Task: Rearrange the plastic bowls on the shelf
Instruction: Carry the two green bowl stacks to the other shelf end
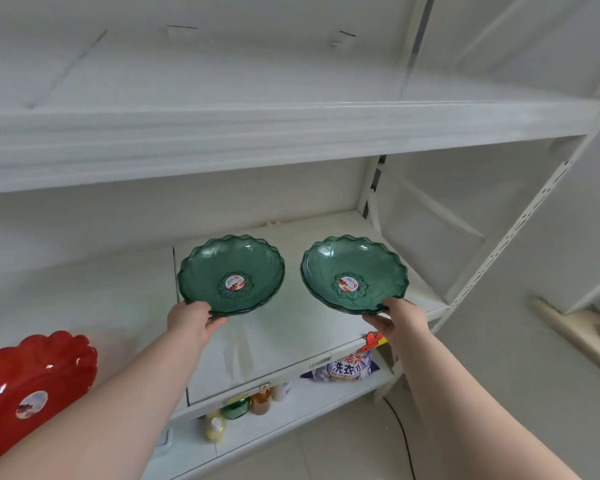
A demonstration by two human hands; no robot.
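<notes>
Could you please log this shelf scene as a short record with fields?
left hand: grips near rim of left green bowl
right hand: grips near rim of right green bowl
green bowls: side by side, apart, tilted toward camera, each with a centre sticker
red bowl: far left, untouched
middle shelf: white
lower shelf: bottles, detergent bag

My left hand (192,318) hides the near rim of the left green bowl (231,275); my right hand (390,318) hides the near rim of the right green bowl (354,273). The red bowl (32,386) is cut off by the left edge. The bowl stickers are too small to read. The shelf board (284,351) half covers the detergent bag (349,367) and bottles (260,401) below.
</notes>
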